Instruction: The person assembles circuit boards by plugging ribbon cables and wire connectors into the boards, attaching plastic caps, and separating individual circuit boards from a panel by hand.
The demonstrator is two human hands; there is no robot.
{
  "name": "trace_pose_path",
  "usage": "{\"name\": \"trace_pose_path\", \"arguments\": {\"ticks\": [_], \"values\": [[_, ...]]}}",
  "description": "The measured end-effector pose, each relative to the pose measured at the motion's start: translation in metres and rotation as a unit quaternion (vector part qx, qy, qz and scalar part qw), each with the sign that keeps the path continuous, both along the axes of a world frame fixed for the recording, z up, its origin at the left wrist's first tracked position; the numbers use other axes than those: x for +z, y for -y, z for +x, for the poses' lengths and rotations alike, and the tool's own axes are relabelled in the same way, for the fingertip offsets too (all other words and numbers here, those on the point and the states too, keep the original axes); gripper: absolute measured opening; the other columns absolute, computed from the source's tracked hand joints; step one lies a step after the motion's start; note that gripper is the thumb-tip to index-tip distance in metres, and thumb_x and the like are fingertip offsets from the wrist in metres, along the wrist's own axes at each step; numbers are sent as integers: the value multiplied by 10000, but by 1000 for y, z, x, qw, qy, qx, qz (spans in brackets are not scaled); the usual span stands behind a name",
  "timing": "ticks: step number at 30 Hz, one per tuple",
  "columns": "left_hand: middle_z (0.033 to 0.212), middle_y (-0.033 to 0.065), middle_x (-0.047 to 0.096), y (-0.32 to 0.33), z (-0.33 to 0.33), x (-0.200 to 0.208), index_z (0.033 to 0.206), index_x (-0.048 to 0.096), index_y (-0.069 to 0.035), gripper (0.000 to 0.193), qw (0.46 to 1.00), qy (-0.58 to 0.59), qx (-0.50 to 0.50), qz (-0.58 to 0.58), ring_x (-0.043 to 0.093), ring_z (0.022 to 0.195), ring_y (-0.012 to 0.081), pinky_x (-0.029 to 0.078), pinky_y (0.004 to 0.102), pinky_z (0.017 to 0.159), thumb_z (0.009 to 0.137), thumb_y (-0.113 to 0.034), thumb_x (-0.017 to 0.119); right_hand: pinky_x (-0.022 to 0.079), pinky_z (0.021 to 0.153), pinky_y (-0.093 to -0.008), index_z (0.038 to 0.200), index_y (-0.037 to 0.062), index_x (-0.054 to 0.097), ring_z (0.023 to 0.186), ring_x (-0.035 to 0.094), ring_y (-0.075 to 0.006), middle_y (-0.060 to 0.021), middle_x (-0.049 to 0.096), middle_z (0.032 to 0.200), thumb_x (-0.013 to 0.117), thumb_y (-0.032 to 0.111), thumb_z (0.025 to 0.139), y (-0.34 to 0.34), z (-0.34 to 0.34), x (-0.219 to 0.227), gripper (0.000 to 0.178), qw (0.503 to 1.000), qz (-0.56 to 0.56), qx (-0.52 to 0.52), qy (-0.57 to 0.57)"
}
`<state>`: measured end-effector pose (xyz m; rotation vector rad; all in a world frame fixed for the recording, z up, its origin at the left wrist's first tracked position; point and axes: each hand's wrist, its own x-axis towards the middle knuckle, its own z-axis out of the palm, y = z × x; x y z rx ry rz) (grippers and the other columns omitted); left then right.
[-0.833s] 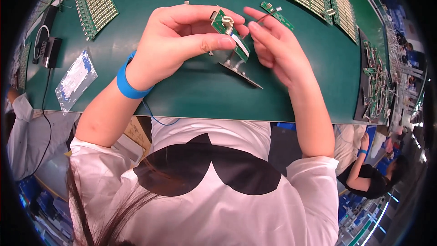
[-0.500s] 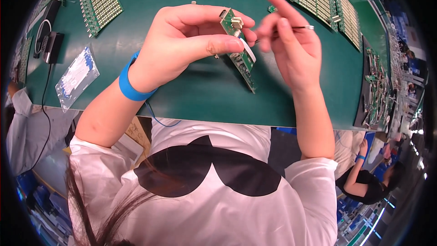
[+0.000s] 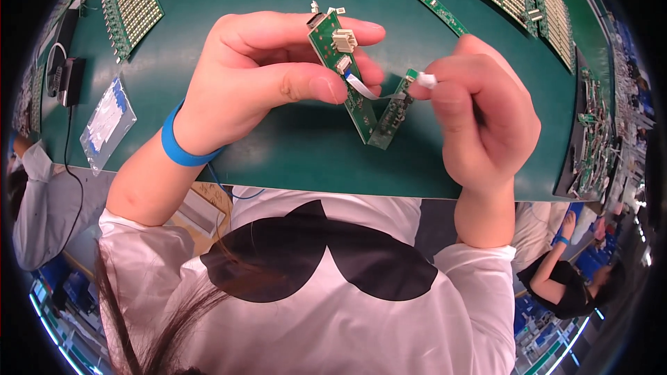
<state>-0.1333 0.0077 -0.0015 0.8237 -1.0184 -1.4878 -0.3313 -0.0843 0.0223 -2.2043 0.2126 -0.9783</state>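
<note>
Board (image 3: 358,110) in left hand (image 3: 240,80), small board (image 3: 392,121) in a V off its lower end, right hand (image 3: 490,114) nearer the small one.

Board sits above table (image 3: 292,163), between left thumb and fingers, long axis sloping upper left to lower right. Ribbon (image 3: 363,89) runs from it rightward to small board, which leans up-right toward right fingertips. Right thumb and index pinch narrowly on white bit (image 3: 427,81), just beside small board's upper end; can't tell if touching it.
</note>
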Motion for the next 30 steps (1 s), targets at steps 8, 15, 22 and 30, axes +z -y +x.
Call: {"name": "trace_pose_path", "arguments": {"ticks": [8,15,22,30], "values": [[976,153,633,-1,-8,7,1020,620,66,438,991,129,20,-10,611,874,211,471,299,784,636,-100,753,318,426,-244,801,-10,607,493,419,-142,-47,520,613,705,76,705,-6,0,-7,162,989,-130,-58,-43],[942,130,640,-3,-10,6,1058,612,57,456,981,169,30,-89,612,834,196,466,278,747,634,-62,734,309,400,-257,799,6,634,461,414,-149,-34,451,581,730,55,632,-8,1,-9,199,975,-199,-85,-55],[862,121,664,0,-2,9,1102,587,53,479,933,320,8,-167,622,791,186,477,262,709,646,-30,706,287,398,-267,802,25,653,455,404,-147,-27,401,568,742,59,590,-10,0,-4,232,963,-234,-103,-86],[862,107,671,-2,-4,10,1118,581,43,464,933,319,14,-165,621,761,172,479,257,657,662,18,667,296,407,-267,805,28,668,461,415,-149,-24,406,578,748,66,557,-12,-1,-3,263,956,-258,-111,-79]]}}
